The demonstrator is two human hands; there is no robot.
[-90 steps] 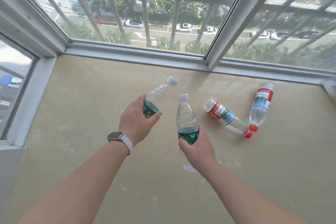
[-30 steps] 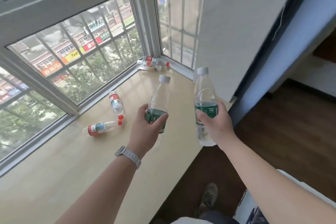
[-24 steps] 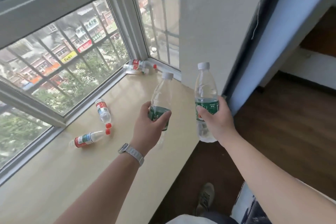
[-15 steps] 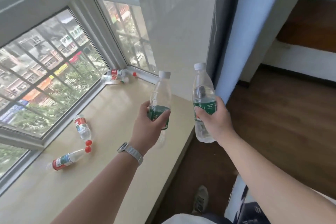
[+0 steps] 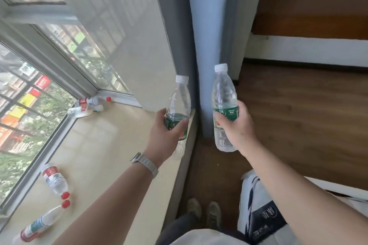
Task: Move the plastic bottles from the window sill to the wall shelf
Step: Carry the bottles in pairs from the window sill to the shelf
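Note:
My left hand (image 5: 166,136) grips a clear green-label bottle (image 5: 179,103) with a white cap, held upright over the right edge of the window sill (image 5: 111,145). Over the floor, my right hand (image 5: 236,128) grips a second green-label bottle (image 5: 224,93), also upright. Two red-capped, red-label bottles lie on the sill at lower left, one nearer the window (image 5: 54,180) and one closer to me (image 5: 40,223). Two more red-label bottles (image 5: 86,104) lie in the far corner of the sill. No wall shelf is in view.
A grey-blue wall pillar (image 5: 207,36) stands just beyond both held bottles. Dark wood floor (image 5: 298,115) spreads to the right. My shoes (image 5: 203,213) stand beside the sill's edge. A white and dark printed bag or box (image 5: 262,219) sits at lower right. A loose red cap (image 5: 108,99) lies in the sill corner.
My view has swung right, away from the window and toward the room. Both hands keep their bottles, carried rightward past the sill's edge.

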